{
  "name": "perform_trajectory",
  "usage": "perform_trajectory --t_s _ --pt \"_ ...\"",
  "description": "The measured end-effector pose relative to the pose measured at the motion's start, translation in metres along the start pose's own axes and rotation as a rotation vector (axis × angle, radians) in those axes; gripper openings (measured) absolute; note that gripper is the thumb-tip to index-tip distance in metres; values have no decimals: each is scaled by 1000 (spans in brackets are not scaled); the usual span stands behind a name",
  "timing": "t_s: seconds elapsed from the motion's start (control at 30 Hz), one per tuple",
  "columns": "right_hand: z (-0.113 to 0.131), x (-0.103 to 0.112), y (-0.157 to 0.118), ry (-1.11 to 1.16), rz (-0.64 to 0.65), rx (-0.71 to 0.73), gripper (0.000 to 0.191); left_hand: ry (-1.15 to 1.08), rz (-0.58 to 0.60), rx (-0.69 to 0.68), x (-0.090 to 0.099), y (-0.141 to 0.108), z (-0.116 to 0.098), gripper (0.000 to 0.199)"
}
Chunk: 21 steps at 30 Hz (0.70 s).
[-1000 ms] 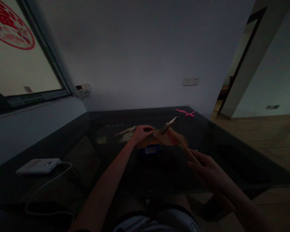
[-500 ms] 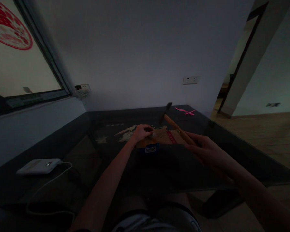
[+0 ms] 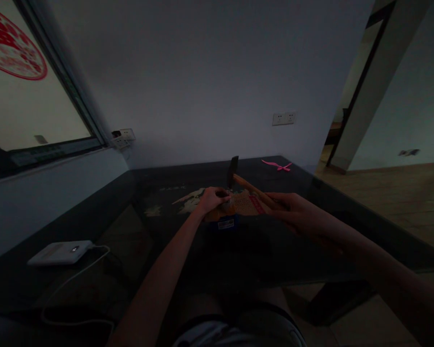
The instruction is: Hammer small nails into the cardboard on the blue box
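My right hand (image 3: 289, 206) is wrapped round the wooden handle of a hammer (image 3: 255, 189). The dark hammer head is at the far end of the handle, directly beside the fingertips of my left hand (image 3: 214, 198). Thumb and finger of that hand are pinched together over a tan piece of cardboard (image 3: 244, 203) with a red stripe. What they pinch is too small and dark to name. Beneath the cardboard sits a blue box (image 3: 227, 223) with a white label, resting on the dark table (image 3: 188, 260).
At the left of the table lies a white power bank (image 3: 60, 253) with a white cable (image 3: 68, 279). A pink ribbon (image 3: 277, 166) is near the far right corner. Pale torn patches (image 3: 190, 200) show behind my left hand. A wall stands along the back edge.
The hammer has swung left and its head is now lower, by my left fingertips. My right hand has shifted left with it. The left hand stays in its place on the cardboard.
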State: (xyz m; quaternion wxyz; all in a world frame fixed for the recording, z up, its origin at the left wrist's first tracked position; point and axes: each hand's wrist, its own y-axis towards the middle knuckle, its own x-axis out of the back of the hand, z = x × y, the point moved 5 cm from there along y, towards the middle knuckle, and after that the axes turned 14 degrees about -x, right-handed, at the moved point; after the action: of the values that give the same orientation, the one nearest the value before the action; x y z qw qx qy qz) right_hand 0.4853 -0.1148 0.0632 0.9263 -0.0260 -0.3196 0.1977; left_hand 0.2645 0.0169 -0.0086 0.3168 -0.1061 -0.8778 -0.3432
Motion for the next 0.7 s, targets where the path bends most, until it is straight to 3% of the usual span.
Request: perform_trajectory --t_s 0.5,0.7 --pt "-4 -1 -1 26 -53 52 47 7 6 15 -1 0 -3 21" --pt "-6 -8 4 -42 -13 51 48 25 45 1 0 0 -6 22"
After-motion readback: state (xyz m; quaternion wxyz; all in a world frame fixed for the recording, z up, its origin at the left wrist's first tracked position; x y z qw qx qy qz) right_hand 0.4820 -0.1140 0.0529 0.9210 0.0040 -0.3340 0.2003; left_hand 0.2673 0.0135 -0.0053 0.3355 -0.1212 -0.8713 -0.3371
